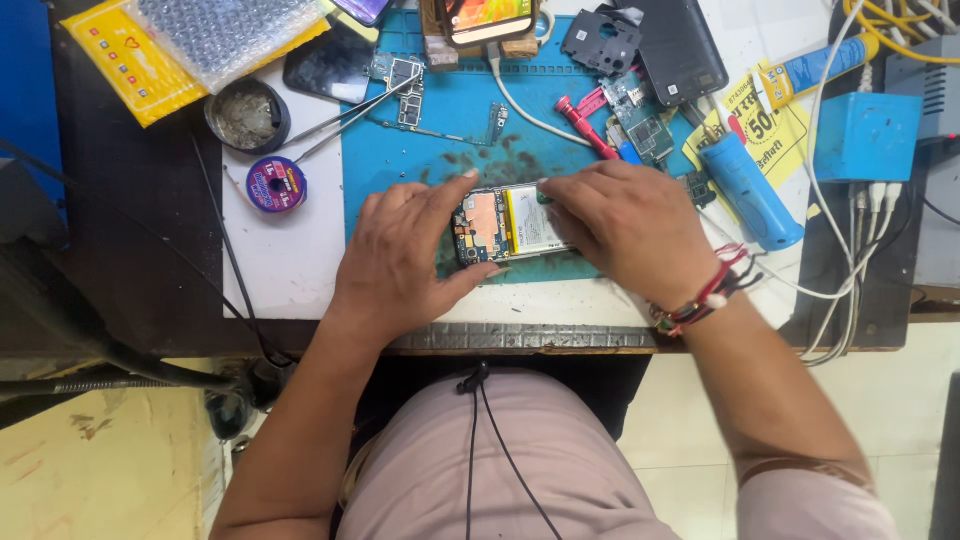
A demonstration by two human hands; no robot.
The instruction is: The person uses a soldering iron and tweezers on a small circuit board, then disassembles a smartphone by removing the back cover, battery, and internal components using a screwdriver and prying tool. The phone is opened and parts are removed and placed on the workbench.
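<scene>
The person is working on an opened smartphone that is lying on a blue repair mat near the front edge of the workbench. Its back cover is off, so the circuit board and the white battery are showing. The left hand is gripping the left end of the phone: the thumb is lying along the near edge, and the forefinger is stretching over the far edge. The right hand is covering the right end of the phone, with the fingers curled down and the fingertips pressing on the battery area; whether they are pinching some small thing, I cannot tell. A bracelet of red threads is sitting on the right wrist. Metal tweezers are lying on the mat behind the left hand, and a small solder wire spool is resting on the white sheet left of the mat. A blue cylindrical tool is lying just right of the right hand.
</scene>
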